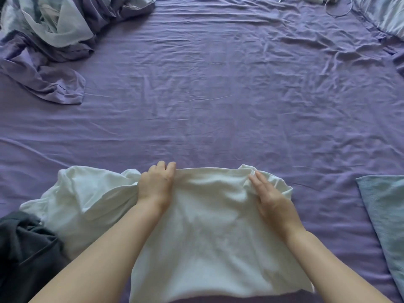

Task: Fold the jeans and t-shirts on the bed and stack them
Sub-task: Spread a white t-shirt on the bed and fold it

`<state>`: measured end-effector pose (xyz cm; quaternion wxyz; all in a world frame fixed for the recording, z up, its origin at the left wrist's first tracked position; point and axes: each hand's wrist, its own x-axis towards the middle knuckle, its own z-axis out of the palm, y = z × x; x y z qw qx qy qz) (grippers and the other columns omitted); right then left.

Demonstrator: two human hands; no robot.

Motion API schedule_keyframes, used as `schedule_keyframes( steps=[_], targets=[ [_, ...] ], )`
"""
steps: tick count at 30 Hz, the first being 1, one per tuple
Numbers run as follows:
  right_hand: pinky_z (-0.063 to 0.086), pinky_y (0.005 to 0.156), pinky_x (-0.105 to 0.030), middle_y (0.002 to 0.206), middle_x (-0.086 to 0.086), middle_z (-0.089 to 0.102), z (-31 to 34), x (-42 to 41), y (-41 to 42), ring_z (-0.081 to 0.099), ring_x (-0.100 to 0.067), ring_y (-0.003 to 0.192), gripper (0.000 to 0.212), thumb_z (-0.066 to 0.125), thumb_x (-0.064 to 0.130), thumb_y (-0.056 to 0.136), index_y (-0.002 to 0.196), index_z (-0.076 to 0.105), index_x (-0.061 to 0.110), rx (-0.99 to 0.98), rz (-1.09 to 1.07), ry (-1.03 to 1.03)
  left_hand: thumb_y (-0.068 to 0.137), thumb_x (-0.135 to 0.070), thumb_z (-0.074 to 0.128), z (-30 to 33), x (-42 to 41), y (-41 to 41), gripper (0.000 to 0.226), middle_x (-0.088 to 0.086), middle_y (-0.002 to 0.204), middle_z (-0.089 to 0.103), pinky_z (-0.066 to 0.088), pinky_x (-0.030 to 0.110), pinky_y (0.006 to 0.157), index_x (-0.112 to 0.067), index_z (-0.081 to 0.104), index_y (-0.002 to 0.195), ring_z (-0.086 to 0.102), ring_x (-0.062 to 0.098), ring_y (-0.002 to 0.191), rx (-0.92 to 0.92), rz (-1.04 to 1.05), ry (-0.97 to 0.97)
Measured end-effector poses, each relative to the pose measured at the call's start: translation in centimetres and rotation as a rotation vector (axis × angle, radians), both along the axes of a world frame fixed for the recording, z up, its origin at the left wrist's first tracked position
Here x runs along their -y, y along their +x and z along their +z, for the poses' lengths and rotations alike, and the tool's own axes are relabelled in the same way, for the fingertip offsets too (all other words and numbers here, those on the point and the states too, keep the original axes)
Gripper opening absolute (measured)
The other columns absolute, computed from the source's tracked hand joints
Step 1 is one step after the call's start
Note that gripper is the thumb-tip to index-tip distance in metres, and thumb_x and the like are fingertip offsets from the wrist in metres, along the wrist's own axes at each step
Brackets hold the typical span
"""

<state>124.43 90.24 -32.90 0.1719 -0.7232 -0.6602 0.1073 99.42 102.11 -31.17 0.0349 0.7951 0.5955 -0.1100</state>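
Near the front edge of the bed [218, 106], a white t-shirt [214, 226] lies flat mid-fold. Left hand [156, 184] pinches its far edge with curled fingers; right hand [271, 197] presses flat, fingers straight. Next move likely calls for folding in the loose left side.

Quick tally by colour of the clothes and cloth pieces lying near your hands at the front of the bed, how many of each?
White: 1, the white t-shirt, under the left hand and right hand.
Dark grey: 1, the dark garment at the near left.
Light blue: 1, the light blue cloth at the near right.
Total: 3
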Motion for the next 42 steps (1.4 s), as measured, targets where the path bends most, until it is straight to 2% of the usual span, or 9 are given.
schedule_keyframes(
  steps=[5,9,13,15,19,26,30,36,42],
  targets=[
    [0.051,0.083,-0.042,0.127,-0.014,0.059,1.0,-1.6,0.8,0.063,-0.030,0.107,0.052,0.051,-0.011,0.078,0.126,0.057,0.007,0.110,-0.147,0.135,0.082,-0.002,0.053,0.5,1.3,1.8,0.060,0.009,0.137,0.045,0.031,0.041,0.102,-0.020,0.042,0.139,0.042,0.030,0.125,0.092,-0.020,0.098],
    [0.035,0.102,-0.048,0.125,-0.015,0.060,1.3,-1.7,-0.2,0.056,-0.031,0.117,0.047,0.036,-0.001,0.081,0.118,0.063,0.007,0.340,0.141,0.244,0.065,-0.006,0.060,-0.5,4.2,4.2,0.044,0.012,0.109,0.068,0.052,0.045,0.088,-0.014,0.071,0.106,0.065,0.032,0.103,0.287,-0.283,0.258],
    [0.040,0.101,-0.052,0.127,-0.010,0.061,-0.5,-1.1,-2.4,0.055,-0.028,0.121,0.040,0.046,0.015,0.084,0.121,0.063,0.014,0.316,0.270,-0.011,0.076,-0.015,0.053,-2.3,6.7,6.2,0.039,0.007,0.114,0.067,0.051,0.048,0.090,-0.019,0.069,0.111,0.063,0.028,0.110,0.328,-0.305,0.141],
    [0.013,0.113,-0.055,0.151,-0.004,0.032,-1.6,-1.1,-2.1,0.025,-0.026,0.141,0.051,0.042,0.039,0.091,0.140,0.040,0.027,0.249,0.102,-0.235,0.076,-0.030,0.066,-3.1,6.8,6.2,0.047,0.007,0.128,0.061,0.041,0.059,0.097,-0.026,0.062,0.123,0.054,0.029,0.122,0.248,-0.224,0.055],
    [-0.028,0.105,-0.046,0.148,0.013,-0.025,-4.2,-0.8,0.1,-0.025,-0.016,0.138,0.070,-0.007,0.078,0.075,0.138,-0.014,0.047,0.316,-0.008,-0.332,0.081,-0.075,0.017,-5.4,5.4,3.3,0.074,-0.006,0.159,-0.002,-0.017,0.059,0.108,-0.045,0.004,0.147,-0.013,0.022,0.145,0.135,-0.095,-0.008],
    [-0.014,0.113,-0.048,0.155,0.004,-0.010,-4.0,-0.1,0.9,-0.017,-0.019,0.141,0.073,-0.020,0.072,0.075,0.141,-0.006,0.043,0.306,0.030,-0.339,0.071,-0.086,0.003,-5.6,4.9,2.0,0.081,-0.013,0.146,-0.034,-0.022,0.059,0.107,-0.049,-0.023,0.138,-0.037,0.020,0.135,0.121,-0.056,-0.097],
    [0.006,0.115,-0.053,0.154,-0.007,0.023,-2.5,3.3,0.6,0.013,-0.029,0.144,0.072,-0.003,0.064,0.087,0.144,0.029,0.032,0.195,-0.126,-0.341,0.089,-0.067,0.020,-5.1,8.1,4.5,0.072,-0.003,0.148,-0.034,-0.022,0.057,0.107,-0.038,-0.023,0.138,-0.035,0.027,0.136,0.182,0.020,-0.119],
    [0.026,0.108,-0.048,0.153,-0.020,0.022,-1.3,8.5,-0.6,0.028,-0.036,0.137,0.054,0.036,0.043,0.095,0.145,0.029,0.024,0.045,-0.481,-0.347,0.086,-0.050,0.033,-2.8,16.0,8.7,0.055,0.011,0.143,0.045,0.024,0.061,0.107,-0.028,0.052,0.133,0.042,0.034,0.132,0.205,-0.273,-0.227],
    [0.040,0.093,-0.041,0.149,-0.003,0.033,1.3,7.0,-0.1,0.040,-0.029,0.127,0.067,0.052,0.017,0.091,0.148,0.018,0.023,-0.325,-0.560,-0.350,0.099,-0.038,0.028,-2.2,15.3,9.3,0.050,0.004,0.160,0.004,0.000,0.046,0.116,-0.032,0.020,0.148,0.001,0.023,0.147,0.291,-0.156,-0.372]
  ],
)
